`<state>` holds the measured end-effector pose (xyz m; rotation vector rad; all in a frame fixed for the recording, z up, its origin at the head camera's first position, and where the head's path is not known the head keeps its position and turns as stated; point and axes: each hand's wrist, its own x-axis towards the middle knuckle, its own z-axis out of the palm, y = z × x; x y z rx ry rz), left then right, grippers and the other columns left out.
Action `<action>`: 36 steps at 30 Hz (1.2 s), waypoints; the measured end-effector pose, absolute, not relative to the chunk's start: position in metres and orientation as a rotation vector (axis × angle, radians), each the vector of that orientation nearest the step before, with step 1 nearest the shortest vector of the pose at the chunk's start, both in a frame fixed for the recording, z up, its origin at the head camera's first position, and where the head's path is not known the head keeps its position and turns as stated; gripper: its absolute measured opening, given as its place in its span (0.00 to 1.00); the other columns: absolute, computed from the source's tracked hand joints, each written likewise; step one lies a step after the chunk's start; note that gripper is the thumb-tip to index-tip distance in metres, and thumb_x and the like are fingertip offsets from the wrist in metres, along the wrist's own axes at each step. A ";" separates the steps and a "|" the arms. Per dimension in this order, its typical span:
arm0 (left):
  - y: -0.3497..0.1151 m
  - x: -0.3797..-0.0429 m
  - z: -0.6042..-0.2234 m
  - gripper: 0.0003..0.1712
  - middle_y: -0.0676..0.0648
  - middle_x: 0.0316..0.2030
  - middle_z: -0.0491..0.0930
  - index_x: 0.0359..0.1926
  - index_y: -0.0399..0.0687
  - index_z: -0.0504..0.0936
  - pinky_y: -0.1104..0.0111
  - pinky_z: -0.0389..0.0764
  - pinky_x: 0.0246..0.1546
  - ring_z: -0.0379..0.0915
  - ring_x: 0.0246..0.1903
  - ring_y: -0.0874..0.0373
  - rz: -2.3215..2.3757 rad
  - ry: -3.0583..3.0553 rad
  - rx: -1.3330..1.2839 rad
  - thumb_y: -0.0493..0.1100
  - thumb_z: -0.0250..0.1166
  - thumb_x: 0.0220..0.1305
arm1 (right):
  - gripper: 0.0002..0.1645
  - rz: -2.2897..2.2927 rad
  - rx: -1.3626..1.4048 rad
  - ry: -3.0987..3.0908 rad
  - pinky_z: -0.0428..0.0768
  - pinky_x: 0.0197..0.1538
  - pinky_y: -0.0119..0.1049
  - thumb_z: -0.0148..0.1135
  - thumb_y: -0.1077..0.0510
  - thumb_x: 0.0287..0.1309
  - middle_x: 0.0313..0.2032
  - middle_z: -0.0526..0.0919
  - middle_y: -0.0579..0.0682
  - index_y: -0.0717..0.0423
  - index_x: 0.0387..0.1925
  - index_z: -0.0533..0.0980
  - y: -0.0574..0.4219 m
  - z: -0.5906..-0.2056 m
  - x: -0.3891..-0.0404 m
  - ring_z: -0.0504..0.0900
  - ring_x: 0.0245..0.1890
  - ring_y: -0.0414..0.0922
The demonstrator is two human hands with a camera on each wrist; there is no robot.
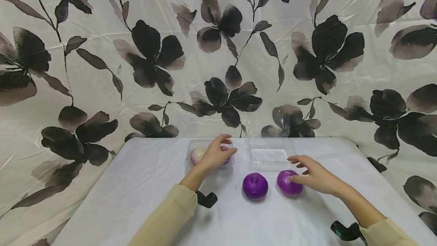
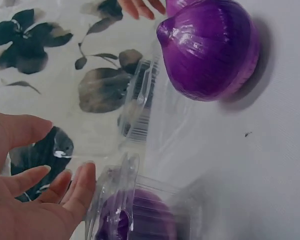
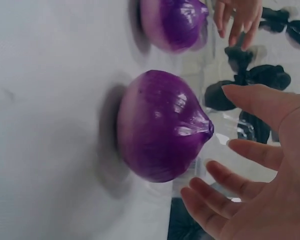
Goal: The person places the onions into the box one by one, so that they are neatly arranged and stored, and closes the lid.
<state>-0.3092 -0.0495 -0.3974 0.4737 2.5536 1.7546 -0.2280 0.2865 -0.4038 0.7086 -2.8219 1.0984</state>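
Note:
My left hand [image 1: 216,154] hovers over a clear plastic box [image 1: 189,162] at the back of the table, fingers loosely spread and holding nothing. Inside the box lie onions; a pale-and-purple one [image 1: 197,155] shows left of the hand, and the hand partly covers a purple one. My right hand [image 1: 315,174] reaches around the right side of a purple onion [image 1: 284,183], its fingers spread and relaxed. In the right wrist view a gap shows between the fingertips and this onion [image 3: 162,125]. Another purple onion [image 1: 255,187] sits between the two hands.
A second clear plastic box [image 1: 271,157] stands open at the back, its lid [image 1: 286,119] raised against the floral backdrop [image 1: 150,56]. White cloth covers the table [image 1: 136,185]. A black wrist device [image 1: 206,199] sits at the left sleeve.

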 end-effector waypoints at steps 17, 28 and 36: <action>0.008 -0.324 -0.393 0.30 0.35 0.60 0.75 0.68 0.36 0.70 0.56 0.84 0.52 0.77 0.56 0.39 1.699 2.559 0.434 0.39 0.66 0.68 | 0.40 1.134 0.724 -2.809 0.82 0.54 0.56 0.74 0.51 0.60 0.61 0.74 0.66 0.65 0.66 0.69 0.294 -0.418 -0.224 0.76 0.57 0.64; 0.035 -0.326 -0.402 0.41 0.29 0.73 0.58 0.77 0.32 0.55 0.47 0.58 0.76 0.53 0.74 0.36 1.718 2.550 0.222 0.44 0.61 0.71 | 0.42 1.160 0.724 -2.813 0.83 0.53 0.53 0.74 0.50 0.60 0.62 0.73 0.67 0.66 0.68 0.68 0.296 -0.424 -0.227 0.77 0.56 0.63; 0.047 -0.326 -0.412 0.47 0.26 0.77 0.46 0.79 0.30 0.41 0.46 0.49 0.78 0.41 0.77 0.35 1.740 2.428 0.139 0.46 0.57 0.74 | 0.44 1.199 0.688 -2.842 0.84 0.51 0.43 0.76 0.50 0.57 0.62 0.73 0.66 0.66 0.68 0.68 0.293 -0.430 -0.229 0.77 0.56 0.59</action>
